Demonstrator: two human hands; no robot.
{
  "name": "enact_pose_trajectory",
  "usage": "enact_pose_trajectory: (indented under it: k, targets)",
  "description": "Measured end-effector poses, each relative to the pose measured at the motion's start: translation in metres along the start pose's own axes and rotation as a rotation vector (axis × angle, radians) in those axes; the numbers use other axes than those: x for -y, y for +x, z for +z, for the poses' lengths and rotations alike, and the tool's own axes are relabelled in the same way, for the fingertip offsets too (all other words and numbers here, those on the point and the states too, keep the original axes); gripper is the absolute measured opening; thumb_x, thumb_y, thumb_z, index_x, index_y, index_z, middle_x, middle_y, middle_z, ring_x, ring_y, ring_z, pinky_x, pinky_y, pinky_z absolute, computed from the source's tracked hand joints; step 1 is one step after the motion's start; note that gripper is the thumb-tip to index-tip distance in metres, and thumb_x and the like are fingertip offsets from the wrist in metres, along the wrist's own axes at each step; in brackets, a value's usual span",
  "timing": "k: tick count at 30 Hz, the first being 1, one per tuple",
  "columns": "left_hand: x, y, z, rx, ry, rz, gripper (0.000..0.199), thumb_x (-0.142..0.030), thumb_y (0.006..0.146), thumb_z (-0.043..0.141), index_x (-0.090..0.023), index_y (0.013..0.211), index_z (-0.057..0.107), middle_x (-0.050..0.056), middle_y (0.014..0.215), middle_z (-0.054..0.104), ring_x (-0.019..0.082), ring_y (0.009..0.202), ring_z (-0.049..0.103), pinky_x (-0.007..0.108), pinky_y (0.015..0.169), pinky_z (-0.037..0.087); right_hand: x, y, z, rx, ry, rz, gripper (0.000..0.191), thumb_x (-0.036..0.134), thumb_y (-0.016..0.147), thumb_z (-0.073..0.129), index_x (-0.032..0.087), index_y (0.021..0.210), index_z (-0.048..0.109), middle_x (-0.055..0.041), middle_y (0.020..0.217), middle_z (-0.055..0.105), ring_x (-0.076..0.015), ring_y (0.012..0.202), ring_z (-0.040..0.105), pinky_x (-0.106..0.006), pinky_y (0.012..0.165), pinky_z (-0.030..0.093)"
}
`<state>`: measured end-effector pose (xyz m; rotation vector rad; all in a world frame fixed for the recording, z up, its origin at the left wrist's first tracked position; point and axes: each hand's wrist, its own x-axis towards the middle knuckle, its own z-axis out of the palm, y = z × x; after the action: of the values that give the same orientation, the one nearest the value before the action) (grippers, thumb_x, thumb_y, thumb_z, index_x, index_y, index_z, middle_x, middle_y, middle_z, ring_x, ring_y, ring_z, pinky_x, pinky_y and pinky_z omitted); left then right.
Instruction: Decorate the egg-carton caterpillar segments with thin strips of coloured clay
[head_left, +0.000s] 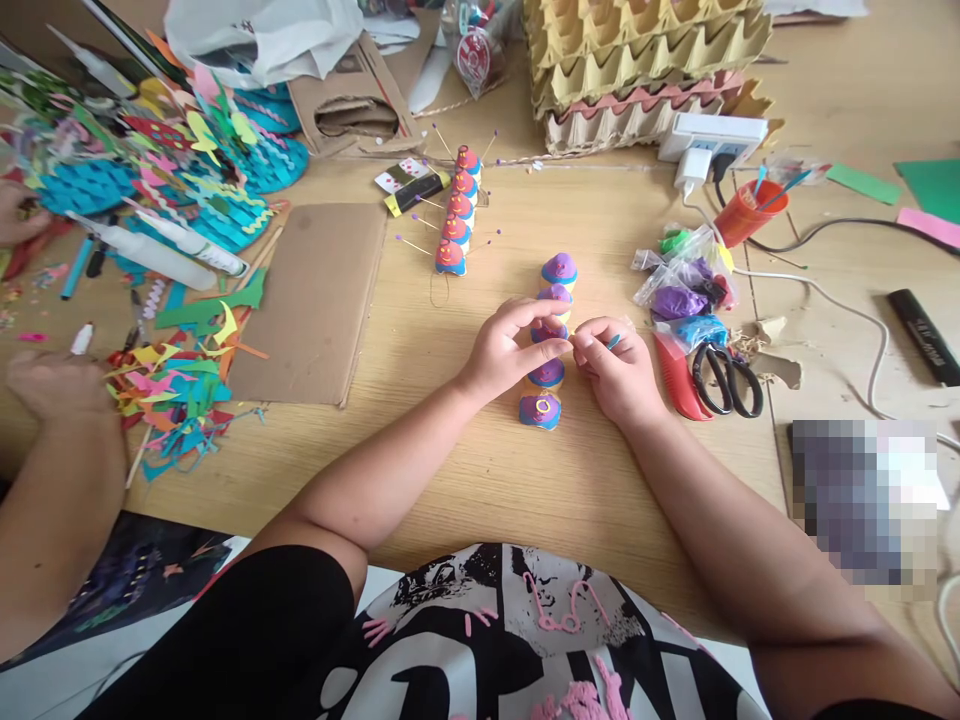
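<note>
A row of egg-carton cups [541, 408] with purple clay on top and blue clay round the sides runs away from me on the table. The nearest cup bears a yellow clay ring. Over the middle of the row, my left hand [510, 345] is curled, thumb and fingers bent to meet the fingertips of my right hand [619, 372]. My right hand is closed in a pinch, with a thin teal stick [613, 341] poking out between its fingers. A tiny yellowish bit seems to show where the fingertips meet, too small to make out.
Behind stands a red-and-blue egg-carton caterpillar [452, 228] with pins. Scissors [726, 380], bagged clay [679, 300] and an orange cup [750, 212] lie right. Cardboard [307, 305], paper scraps [180, 385] and another person's hand [60, 385] are left; egg trays [637, 70] stand behind.
</note>
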<state>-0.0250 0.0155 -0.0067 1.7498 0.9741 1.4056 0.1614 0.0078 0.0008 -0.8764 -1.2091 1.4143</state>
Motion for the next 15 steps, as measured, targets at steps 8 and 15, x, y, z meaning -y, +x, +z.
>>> enact_pose_trajectory:
  k: [8, 15]
  targets:
    - [-0.0057, -0.0015, 0.0005, 0.023, 0.04, 0.024, 0.033, -0.052, 0.089, 0.086, -0.024, 0.106, 0.083, 0.005, 0.102, 0.081, 0.017, 0.095, 0.07, 0.031, 0.09, 0.057, -0.0018, 0.0004, 0.0001, 0.01, -0.05, 0.002, 0.044, 0.063, 0.081, 0.087, 0.022, 0.079, 0.071, 0.0037, 0.065, 0.056, -0.0114, 0.061, 0.044, -0.028, 0.064, 0.041]
    - [-0.0069, -0.0001, 0.0004, -0.031, 0.059, 0.036, 0.023, -0.047, 0.095, 0.081, -0.025, 0.101, 0.085, 0.004, 0.099, 0.082, 0.017, 0.095, 0.073, 0.032, 0.088, 0.057, -0.0044, 0.0021, -0.0015, -0.059, -0.098, -0.051, 0.044, 0.062, 0.082, 0.087, 0.022, 0.077, 0.071, 0.0029, 0.067, 0.056, -0.0117, 0.062, 0.042, -0.028, 0.062, 0.036]
